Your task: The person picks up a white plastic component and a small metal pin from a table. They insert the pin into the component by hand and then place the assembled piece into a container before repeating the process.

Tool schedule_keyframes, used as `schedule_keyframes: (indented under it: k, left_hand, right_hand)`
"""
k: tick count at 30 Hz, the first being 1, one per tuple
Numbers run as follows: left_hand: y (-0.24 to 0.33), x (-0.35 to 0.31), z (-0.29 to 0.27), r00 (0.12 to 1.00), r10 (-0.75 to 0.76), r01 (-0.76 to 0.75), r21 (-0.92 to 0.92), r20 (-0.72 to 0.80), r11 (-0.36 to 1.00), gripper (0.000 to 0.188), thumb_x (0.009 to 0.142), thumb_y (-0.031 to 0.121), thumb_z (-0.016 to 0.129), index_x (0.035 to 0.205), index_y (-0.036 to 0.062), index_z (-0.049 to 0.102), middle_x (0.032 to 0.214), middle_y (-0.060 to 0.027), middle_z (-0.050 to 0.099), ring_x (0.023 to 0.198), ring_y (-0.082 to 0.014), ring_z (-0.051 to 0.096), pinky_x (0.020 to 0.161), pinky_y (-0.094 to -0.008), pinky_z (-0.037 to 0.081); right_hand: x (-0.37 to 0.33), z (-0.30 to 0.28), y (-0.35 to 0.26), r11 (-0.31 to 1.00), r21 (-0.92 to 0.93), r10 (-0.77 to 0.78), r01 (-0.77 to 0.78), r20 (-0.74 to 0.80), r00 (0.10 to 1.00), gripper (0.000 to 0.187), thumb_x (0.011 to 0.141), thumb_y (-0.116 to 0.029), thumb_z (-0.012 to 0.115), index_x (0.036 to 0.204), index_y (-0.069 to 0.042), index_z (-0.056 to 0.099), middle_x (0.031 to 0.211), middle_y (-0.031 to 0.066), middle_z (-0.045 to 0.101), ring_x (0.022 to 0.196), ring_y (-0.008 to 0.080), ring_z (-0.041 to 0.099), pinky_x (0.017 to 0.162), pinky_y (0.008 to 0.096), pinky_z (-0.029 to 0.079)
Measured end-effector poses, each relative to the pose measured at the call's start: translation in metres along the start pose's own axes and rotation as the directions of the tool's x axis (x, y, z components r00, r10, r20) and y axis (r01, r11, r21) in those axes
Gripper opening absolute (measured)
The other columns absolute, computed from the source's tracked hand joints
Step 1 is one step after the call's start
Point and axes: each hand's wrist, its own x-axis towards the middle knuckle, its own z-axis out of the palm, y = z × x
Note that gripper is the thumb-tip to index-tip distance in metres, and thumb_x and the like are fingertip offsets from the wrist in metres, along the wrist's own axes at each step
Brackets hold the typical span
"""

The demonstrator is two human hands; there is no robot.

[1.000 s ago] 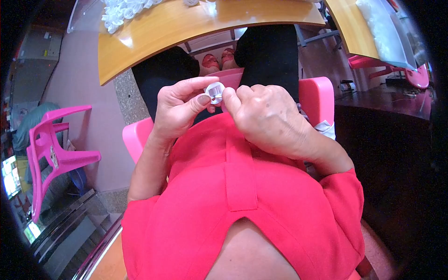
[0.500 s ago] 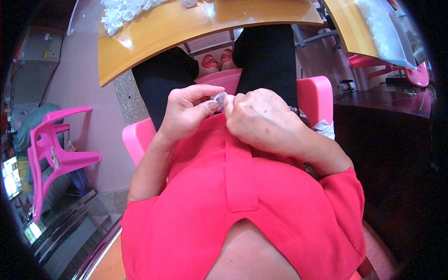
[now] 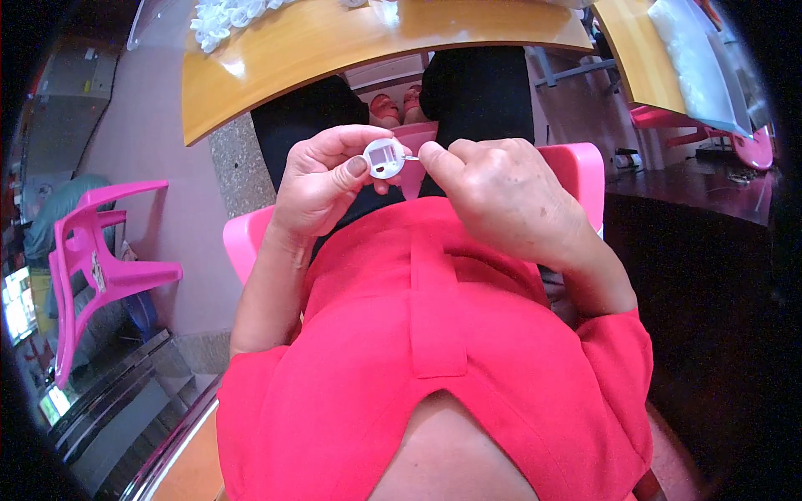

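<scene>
Over my lap, my left hand pinches a small round white plastic part between thumb and fingers. Its face is turned up, with a squarish recess and a small dark slot near the lower edge. My right hand is closed with the thumb forward on a thin, pointed metallic piece. The tip of that piece reaches the right edge of the round part. Most of the metallic piece is hidden inside my right fist, so its full shape does not show.
A wooden table spans the far side, with a heap of white plastic parts at its left. On another table at far right lies a clear bag of white pieces. A pink plastic chair stands left; a pink armrest flanks my right arm.
The round part has been tilted so its face shows. My right hand has drawn back to the right, uncovering the metallic tip. Both hands have risen slightly in view.
</scene>
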Motion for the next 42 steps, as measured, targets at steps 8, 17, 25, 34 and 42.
schedule_keyframes:
  k: [8,17,25,34,42]
  left_hand:
    - [-0.001,-0.001,0.001,0.999,-0.009,0.011,0.046,-0.032,0.999,0.033,0.087,0.008,0.065,0.116,-0.0055,0.058,0.101,-0.0136,0.065,0.086,-0.0175,0.062,0.072,-0.0274,0.052]
    - [-0.003,-0.003,0.005,0.997,-0.042,0.051,0.132,-0.069,0.99,0.031,0.085,0.006,0.066,0.114,-0.0053,0.061,0.097,-0.0117,0.066,0.083,-0.0151,0.062,0.071,-0.0254,0.052]
    - [-0.007,-0.003,0.007,0.993,-0.013,0.034,0.178,-0.118,0.983,0.028,0.086,0.004,0.065,0.112,-0.0049,0.062,0.097,-0.0106,0.067,0.082,-0.014,0.062,0.069,-0.0252,0.052]
    - [-0.015,-0.008,0.011,0.992,-0.006,0.061,0.427,-0.127,0.902,0.03,0.084,0.008,0.068,0.11,-0.0067,0.062,0.1,-0.0138,0.066,0.08,-0.0166,0.062,0.072,-0.027,0.051]
    - [-0.006,0.0,0.003,0.998,0.026,-0.025,0.018,-0.056,1.0,0.029,0.089,0.004,0.061,0.116,-0.0072,0.059,0.104,-0.0156,0.065,0.085,-0.0193,0.062,0.074,-0.0295,0.053]
  right_hand:
    - [0.001,0.008,-0.012,0.996,-0.084,-0.035,0.028,-0.081,0.996,0.015,0.078,-0.006,0.059,0.091,0.002,0.058,0.067,0.0094,0.057,0.063,0.0234,0.062,0.052,0.0336,0.05]
    - [0.0,0.016,-0.014,0.973,-0.225,-0.075,0.055,-0.081,0.994,0.015,0.078,-0.007,0.06,0.088,0.004,0.058,0.066,0.0086,0.056,0.06,0.0195,0.061,0.049,0.0307,0.048]
    - [0.002,0.022,-0.018,0.956,-0.291,-0.071,0.049,-0.066,0.995,0.014,0.081,-0.009,0.057,0.087,0.003,0.059,0.066,0.0081,0.057,0.059,0.0179,0.061,0.048,0.0283,0.047]
    - [0.0,0.012,-0.01,0.985,-0.134,-0.09,0.106,0.124,0.988,0.012,0.083,-0.007,0.054,0.09,0.003,0.057,0.071,0.013,0.061,0.063,0.0226,0.065,0.051,0.032,0.05]
    - [0.0,0.001,0.0,0.996,0.082,0.034,-0.023,-0.131,0.991,0.018,0.073,-0.001,0.058,0.091,0.001,0.054,0.07,0.0132,0.059,0.065,0.0301,0.063,0.055,0.0382,0.051]
